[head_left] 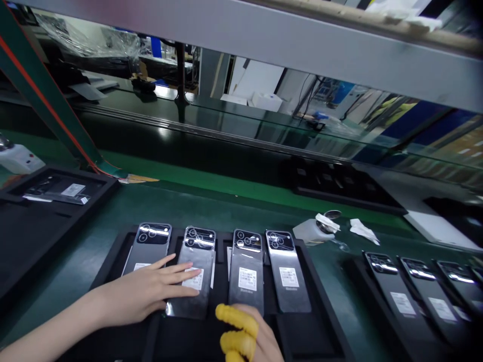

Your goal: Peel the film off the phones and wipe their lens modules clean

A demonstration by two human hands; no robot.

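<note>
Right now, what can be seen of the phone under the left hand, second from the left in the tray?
The second phone lies back up, glossy grey, in the black tray. A dark camera block with round lenses sits at its far end, and a white label at mid-back. It sits slightly askew beside its neighbours. The left hand rests flat on it, fingertips over the label.

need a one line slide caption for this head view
Left hand resting flat on a grey phone in a black foam tray, right hand in yellow finger cots alongside.
</note>
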